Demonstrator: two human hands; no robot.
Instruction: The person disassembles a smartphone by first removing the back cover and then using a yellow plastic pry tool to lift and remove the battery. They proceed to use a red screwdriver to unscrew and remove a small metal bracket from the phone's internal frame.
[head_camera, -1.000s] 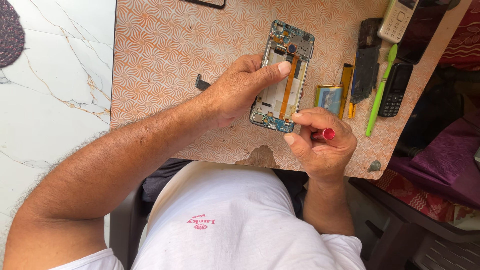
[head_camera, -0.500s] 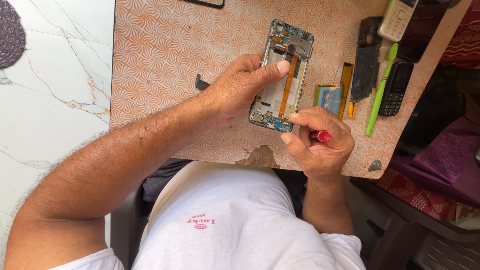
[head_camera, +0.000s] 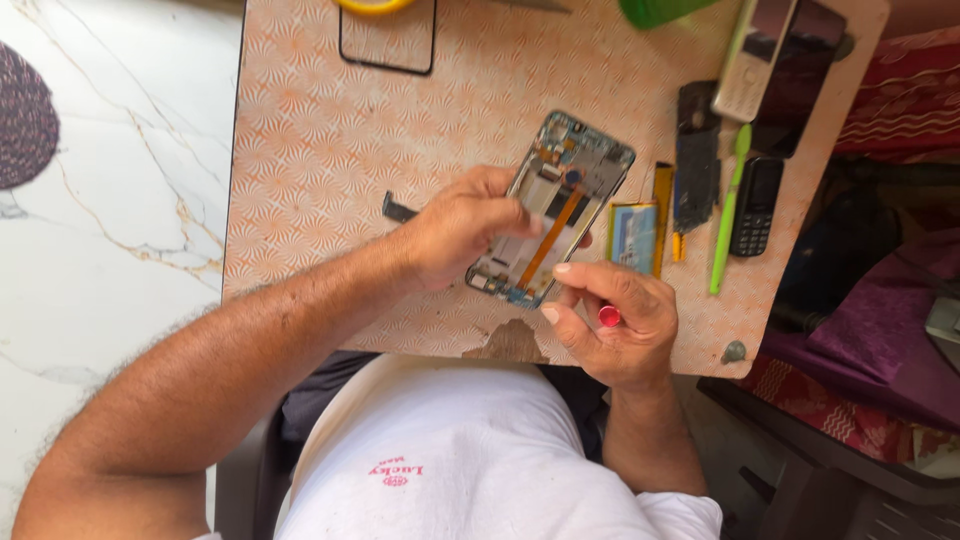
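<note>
Fingers of left hand (head_camera: 462, 232) clasp opened phone (head_camera: 552, 208); right hand (head_camera: 612, 325) clenches red-capped tool (head_camera: 609, 316).

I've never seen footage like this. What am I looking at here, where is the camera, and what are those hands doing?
There is no machine here: a person wears a camera on the head, so you look straight down at their own arms and lap. They sit at a small table with an orange patterned top. The left hand steadies an opened phone, its back off so the inner parts and an orange ribbon show. The right hand grips a small tool with a red end at the phone's lower edge; its tip is hidden. Beside the phone lie a flat battery, a green toothbrush, a small black keypad phone and a pale handset. A black phone frame lies at the far edge.
</note>
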